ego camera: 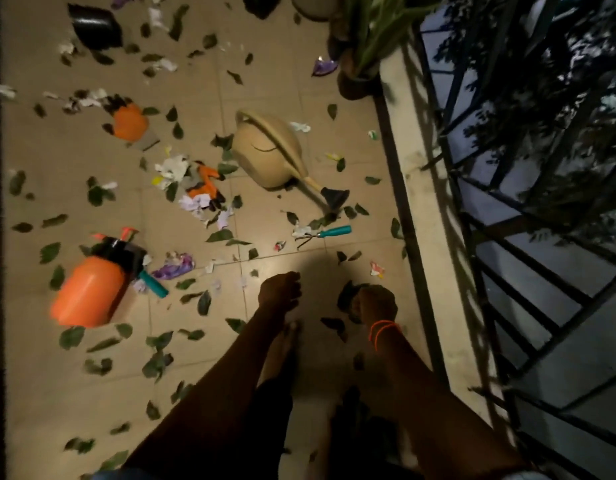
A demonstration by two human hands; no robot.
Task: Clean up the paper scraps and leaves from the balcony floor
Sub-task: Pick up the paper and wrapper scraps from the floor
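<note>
- The cleanup is looking barely begun: green leaves [219, 235] and torn paper scraps [171, 168] are lying scattered over nearly the whole tiled floor [275, 81], from the near edge to the far pots.
- The right hand [374, 304] is curling round a dark clump of what seems to be gathered leaves, near the right-hand ledge; a thin orange band is circling its wrist.
- The left hand [280, 292] is hanging over the floor with fingers bent downward; whether it is pinching anything I cannot tell, since shadow is hiding the fingertips.
- By my reckoning almost all the litter is remaining to be picked up.
- Leaves are looking flat, matte and pointed-oval; the scraps are crumpled, ragged-edged, in white, lilac and yellow.
- A smooth beige plastic watering can [265, 150] is lying tipped in the middle, and a glossy orange spray bottle [88, 292] is lying on its side at near left.
- A teal-handled hand rake [325, 233] is resting just near of the can's spout.
</note>
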